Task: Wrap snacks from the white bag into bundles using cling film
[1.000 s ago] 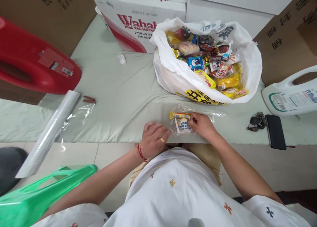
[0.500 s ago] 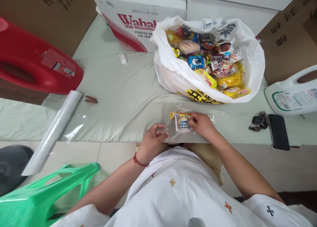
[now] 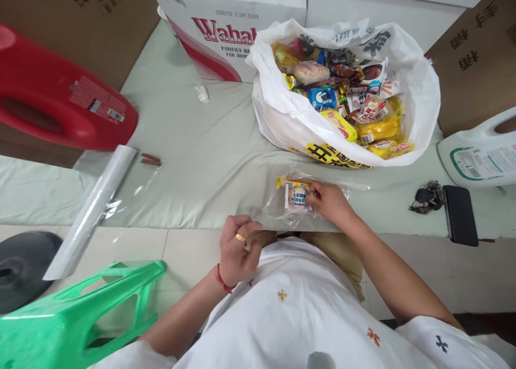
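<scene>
A small cookie packet [image 3: 297, 198] with blue lettering lies beside a yellow-orange wrapper [image 3: 291, 182] near the table's front edge. Both are inside a clear plastic bag [image 3: 274, 203]. My right hand [image 3: 328, 201] is closed in a pinch on the bag, right against the packet's right side; its fingertips partly hide what they grip. Left of the bag and apart from it, my left hand [image 3: 238, 248] hovers at the table edge. Its fingers are bent and spread, with nothing between them. Behind the packet stands a white shopping bag [image 3: 278, 124] full of wrapped snacks [image 3: 322, 98].
Left on the table lie a roll of clear plastic bags [image 3: 92, 210], overhanging the edge, and some brown strips [image 3: 150, 159]. A red jug [image 3: 100, 116] stands behind them. To the right are keys [image 3: 427, 197], a phone [image 3: 460, 215] and a white jug [image 3: 475, 154]. A green stool [image 3: 40, 331] stands below left.
My left hand has let go of the clear bag's left side and drawn back to the left and down. My right hand stays at the packet. The view has shifted slightly.
</scene>
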Action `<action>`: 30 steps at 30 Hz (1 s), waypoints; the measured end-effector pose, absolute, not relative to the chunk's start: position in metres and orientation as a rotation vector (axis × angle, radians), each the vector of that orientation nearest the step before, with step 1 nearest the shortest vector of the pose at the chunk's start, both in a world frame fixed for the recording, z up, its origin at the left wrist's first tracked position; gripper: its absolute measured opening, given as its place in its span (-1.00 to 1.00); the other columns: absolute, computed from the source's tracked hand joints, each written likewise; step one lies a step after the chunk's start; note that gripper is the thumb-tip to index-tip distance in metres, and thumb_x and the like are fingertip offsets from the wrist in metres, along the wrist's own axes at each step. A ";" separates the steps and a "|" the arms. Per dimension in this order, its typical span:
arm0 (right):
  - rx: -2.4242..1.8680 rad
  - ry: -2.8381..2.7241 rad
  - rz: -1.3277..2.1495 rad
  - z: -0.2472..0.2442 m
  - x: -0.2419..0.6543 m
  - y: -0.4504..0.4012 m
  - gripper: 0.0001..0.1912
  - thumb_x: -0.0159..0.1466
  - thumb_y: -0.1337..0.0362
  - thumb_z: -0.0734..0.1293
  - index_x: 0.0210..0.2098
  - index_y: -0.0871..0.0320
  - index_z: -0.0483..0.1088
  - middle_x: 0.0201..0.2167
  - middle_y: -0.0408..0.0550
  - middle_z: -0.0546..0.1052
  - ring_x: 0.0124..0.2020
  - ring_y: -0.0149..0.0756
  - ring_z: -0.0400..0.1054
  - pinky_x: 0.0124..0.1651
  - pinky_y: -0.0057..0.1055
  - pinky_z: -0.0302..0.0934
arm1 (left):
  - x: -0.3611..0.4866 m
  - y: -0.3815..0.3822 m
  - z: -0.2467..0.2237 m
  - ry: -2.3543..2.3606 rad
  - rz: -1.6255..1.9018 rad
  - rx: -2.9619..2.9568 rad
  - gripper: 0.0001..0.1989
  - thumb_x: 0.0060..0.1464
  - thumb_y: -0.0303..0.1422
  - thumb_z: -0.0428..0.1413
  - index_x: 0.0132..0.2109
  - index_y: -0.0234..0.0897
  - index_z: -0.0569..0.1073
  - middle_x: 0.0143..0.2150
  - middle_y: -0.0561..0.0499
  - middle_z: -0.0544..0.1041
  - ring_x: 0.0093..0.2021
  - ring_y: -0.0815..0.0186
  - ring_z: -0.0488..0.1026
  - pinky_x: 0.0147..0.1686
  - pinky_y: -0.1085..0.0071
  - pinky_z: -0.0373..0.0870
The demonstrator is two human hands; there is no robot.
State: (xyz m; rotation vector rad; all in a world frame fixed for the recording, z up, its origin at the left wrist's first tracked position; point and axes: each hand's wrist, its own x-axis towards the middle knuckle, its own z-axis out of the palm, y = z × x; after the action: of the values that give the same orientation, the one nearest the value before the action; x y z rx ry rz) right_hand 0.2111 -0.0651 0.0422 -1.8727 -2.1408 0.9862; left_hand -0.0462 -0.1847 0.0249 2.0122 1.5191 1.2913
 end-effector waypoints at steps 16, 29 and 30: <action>-1.853 -2.133 0.985 0.042 0.211 -0.065 -0.87 0.24 0.23 0.27 -0.41 0.10 0.39 -0.57 -0.19 0.39 -0.50 -0.34 0.16 -0.38 -0.40 -0.10 | -0.045 -0.145 0.044 1.120 1.258 2.444 -0.81 0.27 -0.49 0.15 -0.08 -0.06 0.50 -0.03 0.05 0.69 0.27 0.16 0.49 0.36 -0.04 0.24; -1.832 -2.090 1.024 0.040 0.212 -0.064 -0.87 0.23 0.23 0.28 -0.44 0.09 0.35 -0.57 -0.20 0.37 -0.51 -0.36 0.16 -0.38 -0.40 -0.10 | -0.041 -0.132 0.035 1.004 1.137 2.558 -0.88 0.28 -0.26 0.25 -0.05 -0.09 0.55 0.16 -0.02 0.66 0.51 0.10 0.24 0.56 -0.13 -0.17; -1.834 -2.093 1.026 0.040 0.212 -0.064 -0.87 0.23 0.23 0.28 -0.43 0.09 0.35 -0.58 -0.21 0.37 -0.51 -0.36 0.15 -0.38 -0.40 -0.10 | -0.042 -0.130 0.036 0.993 1.144 2.497 -0.94 0.31 -0.37 0.19 -0.11 -0.09 0.55 0.12 0.02 0.68 0.47 0.14 0.31 0.55 -0.12 -0.13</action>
State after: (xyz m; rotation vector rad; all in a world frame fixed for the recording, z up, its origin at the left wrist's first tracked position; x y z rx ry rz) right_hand 0.2116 -0.0640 0.0402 -1.8338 -2.0931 1.0264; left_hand -0.0420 -0.1297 0.0356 2.4966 0.9933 1.1438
